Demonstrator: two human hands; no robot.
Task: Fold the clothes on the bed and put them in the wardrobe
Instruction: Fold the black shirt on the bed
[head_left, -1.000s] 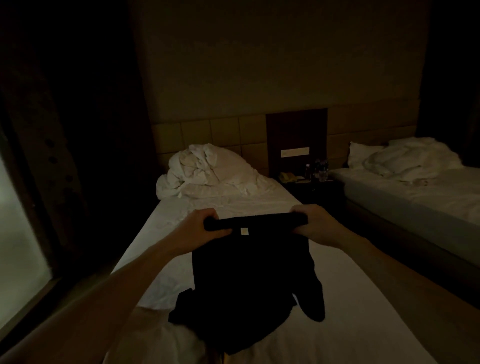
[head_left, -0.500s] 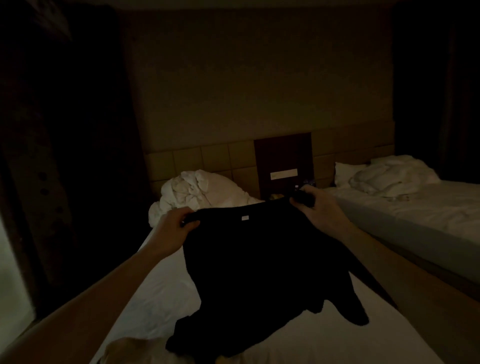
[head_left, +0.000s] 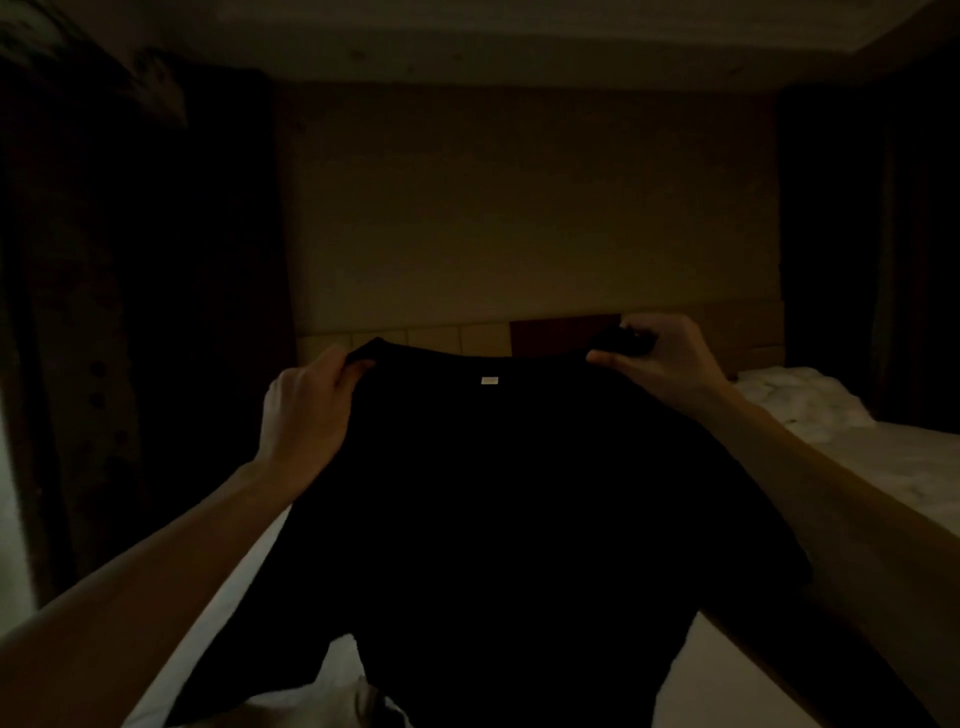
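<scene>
A black T-shirt (head_left: 509, 509) hangs spread out in front of me, with a small white label just below its collar. My left hand (head_left: 306, 410) grips its left shoulder and my right hand (head_left: 660, 364) pinches its right shoulder, both held up at chest height. The shirt's lower part drapes down over the white bed (head_left: 228, 613) under it. The shirt hides most of this bed and the bedding at its head. No wardrobe can be made out in the dim room.
A second bed (head_left: 883, 467) with crumpled white bedding stands to the right. A padded headboard wall (head_left: 467, 338) with a dark panel runs behind. Dark curtains hang at the left and far right.
Both hands have lifted the black T-shirt higher and drawn apart, spreading it wide. The view has tilted upward, so the shirt now hides the bedding at the head of the bed.
</scene>
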